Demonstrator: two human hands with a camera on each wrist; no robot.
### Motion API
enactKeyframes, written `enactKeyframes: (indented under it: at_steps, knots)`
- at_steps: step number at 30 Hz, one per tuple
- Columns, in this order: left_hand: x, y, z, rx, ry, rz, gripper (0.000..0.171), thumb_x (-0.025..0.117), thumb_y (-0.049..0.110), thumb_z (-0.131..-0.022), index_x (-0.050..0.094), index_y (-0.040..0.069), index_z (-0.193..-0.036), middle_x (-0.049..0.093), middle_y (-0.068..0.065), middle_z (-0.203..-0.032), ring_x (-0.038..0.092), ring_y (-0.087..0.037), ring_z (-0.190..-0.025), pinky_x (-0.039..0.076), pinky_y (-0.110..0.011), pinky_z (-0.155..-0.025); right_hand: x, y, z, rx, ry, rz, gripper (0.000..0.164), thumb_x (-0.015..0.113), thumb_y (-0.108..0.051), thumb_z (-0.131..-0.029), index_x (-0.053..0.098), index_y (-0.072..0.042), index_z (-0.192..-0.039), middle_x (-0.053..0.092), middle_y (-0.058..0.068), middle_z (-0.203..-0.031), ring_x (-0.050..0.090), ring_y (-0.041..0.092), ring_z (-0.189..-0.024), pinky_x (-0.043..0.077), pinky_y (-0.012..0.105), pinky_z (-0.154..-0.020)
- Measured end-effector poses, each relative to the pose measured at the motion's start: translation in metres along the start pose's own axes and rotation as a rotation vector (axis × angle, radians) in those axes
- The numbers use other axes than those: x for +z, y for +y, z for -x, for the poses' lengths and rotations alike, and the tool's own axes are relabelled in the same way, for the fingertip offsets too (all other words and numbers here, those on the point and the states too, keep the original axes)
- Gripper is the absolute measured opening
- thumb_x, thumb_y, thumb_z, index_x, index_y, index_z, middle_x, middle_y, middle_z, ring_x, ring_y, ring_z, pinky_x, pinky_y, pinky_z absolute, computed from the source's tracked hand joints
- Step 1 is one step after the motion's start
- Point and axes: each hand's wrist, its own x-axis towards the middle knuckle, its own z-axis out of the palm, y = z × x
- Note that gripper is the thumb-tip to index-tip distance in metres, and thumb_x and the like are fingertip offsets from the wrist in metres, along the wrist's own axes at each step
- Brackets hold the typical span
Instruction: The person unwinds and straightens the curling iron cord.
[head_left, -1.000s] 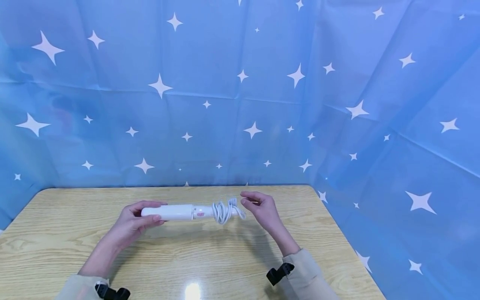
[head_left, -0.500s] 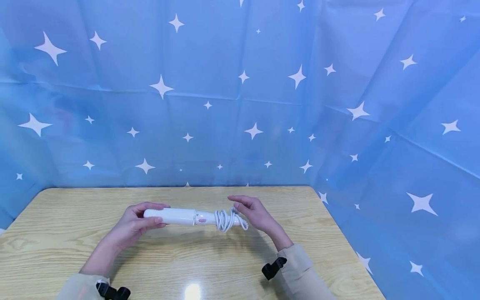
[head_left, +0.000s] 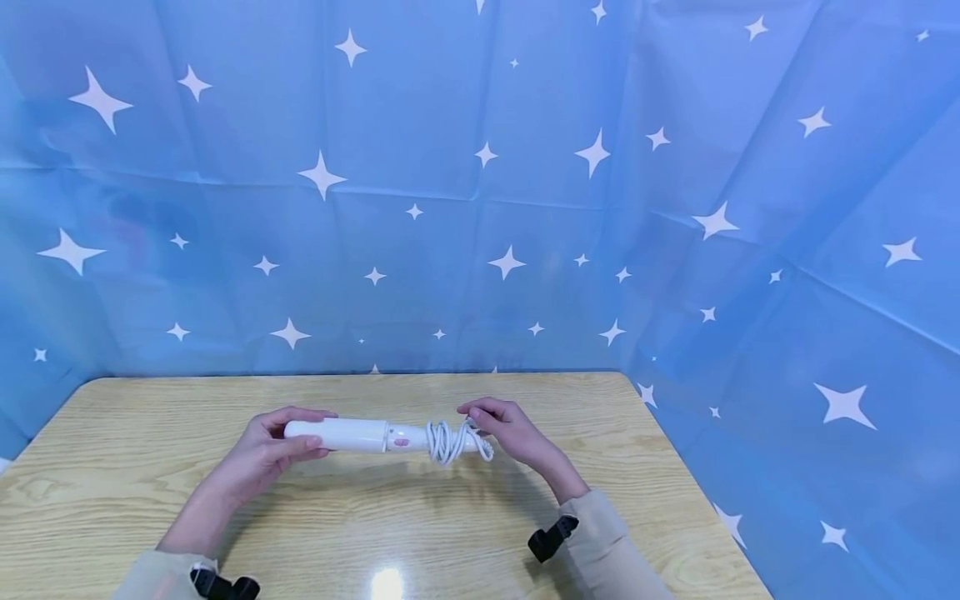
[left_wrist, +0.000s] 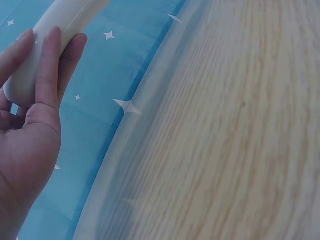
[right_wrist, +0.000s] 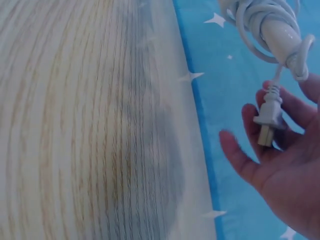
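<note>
My left hand grips the wide end of a white hair styling iron, thumb on the near side and fingers on the far side. The iron is held level above the table, with a pink button on its handle. Its white power cord is wound in loops round the handle. My right hand is at the cord end, fingers loosely bent. In the right wrist view, the two-prong plug hangs in front of these fingers, close to the handle's tip.
Below both hands is a wooden table with a pale grain. A blue curtain with white stars stands behind it and along the right side. Black wrist cameras sit at both sleeves.
My right hand has moved left and slightly down to the cord end, its fingers bending more. The iron has dropped slightly, and my left hand keeps its grip.
</note>
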Motion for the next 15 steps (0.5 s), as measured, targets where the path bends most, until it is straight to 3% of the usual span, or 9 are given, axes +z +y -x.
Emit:
enactKeyframes:
  at_steps: [6,10,15]
  knots:
    - [-0.0023,0.0,0.0011,-0.013,-0.001,0.001,0.039,0.056,-0.017,-0.096,0.075,0.007,-0.121,0.066,-0.004,-0.13,0.059,-0.025,-0.118,0.061,-0.042,-0.096,-0.0024,-0.0011,0.0017,0.027,0.059,-0.005,0.033,0.056,-0.016,-0.108,0.064,0.004,-0.133,0.065,0.019,-0.125,0.061,0.027,-0.093,0.058,0.056,-0.081]
    - [-0.0043,-0.002,0.0026,-0.012,-0.009,0.001,0.04,0.056,-0.018,-0.095,0.075,0.008,-0.12,0.067,-0.004,-0.129,0.06,-0.025,-0.117,0.061,-0.044,-0.096,-0.0046,0.0026,0.0038,0.044,0.091,0.003,0.03,0.058,-0.017,-0.107,0.067,-0.001,-0.131,0.067,0.018,-0.122,0.059,0.027,-0.085,0.056,0.057,-0.076]
    - [-0.0079,-0.0047,0.0054,-0.007,0.016,-0.019,0.04,0.056,-0.017,-0.095,0.075,0.008,-0.12,0.067,-0.003,-0.13,0.061,-0.024,-0.116,0.061,-0.045,-0.096,-0.009,0.005,0.009,0.076,0.117,-0.006,0.026,0.061,-0.021,-0.106,0.072,-0.008,-0.126,0.067,0.021,-0.11,0.057,0.042,-0.089,0.052,0.042,-0.069]
